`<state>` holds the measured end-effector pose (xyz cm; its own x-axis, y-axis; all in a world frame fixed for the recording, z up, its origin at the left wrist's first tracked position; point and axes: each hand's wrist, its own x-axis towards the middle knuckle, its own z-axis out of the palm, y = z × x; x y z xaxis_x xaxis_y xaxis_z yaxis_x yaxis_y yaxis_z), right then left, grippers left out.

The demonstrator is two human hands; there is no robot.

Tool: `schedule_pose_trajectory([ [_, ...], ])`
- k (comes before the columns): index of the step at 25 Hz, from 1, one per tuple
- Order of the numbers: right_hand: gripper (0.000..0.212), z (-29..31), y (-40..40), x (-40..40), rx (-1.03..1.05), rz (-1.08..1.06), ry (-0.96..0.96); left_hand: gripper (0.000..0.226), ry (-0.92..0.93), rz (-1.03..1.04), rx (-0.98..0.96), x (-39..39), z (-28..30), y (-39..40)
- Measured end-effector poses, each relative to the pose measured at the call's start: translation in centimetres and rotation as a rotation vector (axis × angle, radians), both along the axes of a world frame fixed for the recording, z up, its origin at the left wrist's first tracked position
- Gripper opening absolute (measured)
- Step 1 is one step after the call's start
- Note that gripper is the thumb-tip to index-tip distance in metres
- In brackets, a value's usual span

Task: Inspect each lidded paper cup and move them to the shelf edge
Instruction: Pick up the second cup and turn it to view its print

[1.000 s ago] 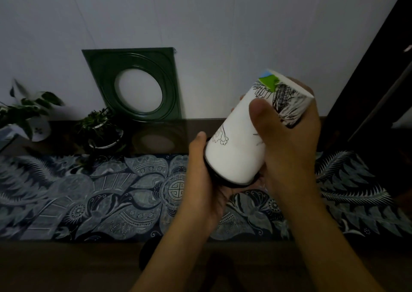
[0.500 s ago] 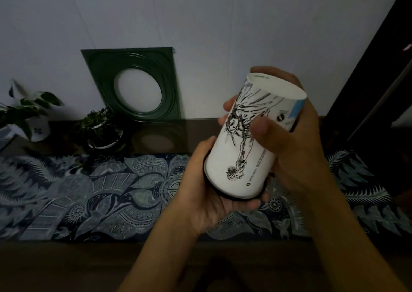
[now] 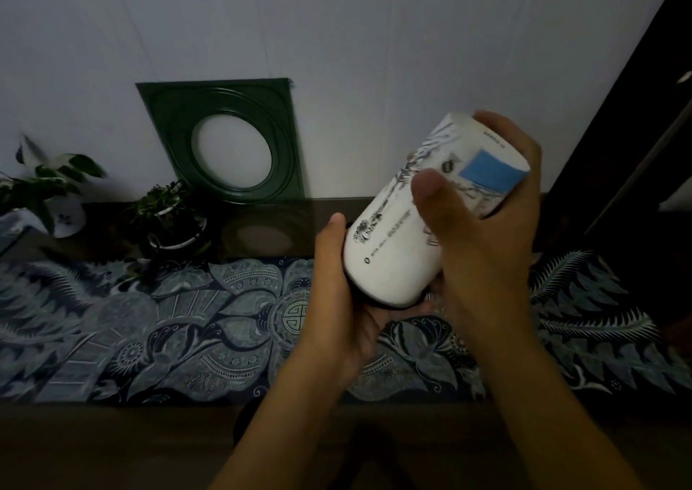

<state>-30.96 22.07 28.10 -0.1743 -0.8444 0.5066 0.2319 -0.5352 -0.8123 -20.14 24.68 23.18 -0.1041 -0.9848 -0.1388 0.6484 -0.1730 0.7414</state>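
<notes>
Paper cup [image 3: 415, 223] sits in both our hands, held in the air above the right half of the shelf [image 3: 112, 448], tilted so its black-lidded end points down toward us and its base points up and to the right. We have our left hand [image 3: 337, 302] cupped under the dark lid [image 3: 385, 304], thumb up along the cup's left side, so that grip is curled around the lidded end. Our right hand [image 3: 486, 235] wraps the upper part of the cup, thumb pressed across the printed front and fingers curled behind the base, a full grip on the cup. On the white wall of the cup we see black line drawing, small print and a blue patch [image 3: 490, 169] near the base. Below our hands a blue patterned cloth [image 3: 168, 332] runs along the shelf. At the back left corner stand two small potted plants [image 3: 164, 216], and a dark green square frame [image 3: 224, 141] with a round opening leans on the wall just beside them.
</notes>
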Motion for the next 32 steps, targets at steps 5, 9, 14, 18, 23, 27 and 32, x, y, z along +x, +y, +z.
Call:
schedule_pose_trajectory([
  [5, 0.091, 0.4, -0.9, -2.0, 0.018, 0.29, 0.166, 0.075, 0.07, -0.32, 0.173, 1.4, 0.4, -0.3],
  [9, 0.056, -0.3, -0.2, -0.2, 0.027, -0.015, 0.039, 0.058, 0.014, -0.004, 0.008, 0.2, -0.3, -0.1],
  [14, 0.056, -1.0, 0.6, 1.2, 0.076, -0.107, -0.095, 0.055, -0.147, 0.24, -0.052, -0.4, -0.8, 0.2],
  [18, 0.078, -0.3, -0.1, -0.7, -0.01, 0.201, 0.042, 0.062, 0.063, -0.053, 0.056, 1.3, 0.2, 0.0],
  [23, 0.078, 0.4, -0.4, -1.5, -0.053, 0.318, 0.143, 0.071, 0.073, -0.231, 0.127, 1.6, 0.4, 0.3],
  [27, 0.051, 0.0, 0.4, 0.2, 0.006, -0.025, -0.066, 0.046, -0.029, 0.068, -0.091, 0.3, 0.5, 0.5],
  [32, 0.052, 0.3, 0.5, 0.0, -0.005, 0.017, -0.04, 0.045, -0.026, 0.158, -0.085, 0.1, 0.3, 0.7],
])
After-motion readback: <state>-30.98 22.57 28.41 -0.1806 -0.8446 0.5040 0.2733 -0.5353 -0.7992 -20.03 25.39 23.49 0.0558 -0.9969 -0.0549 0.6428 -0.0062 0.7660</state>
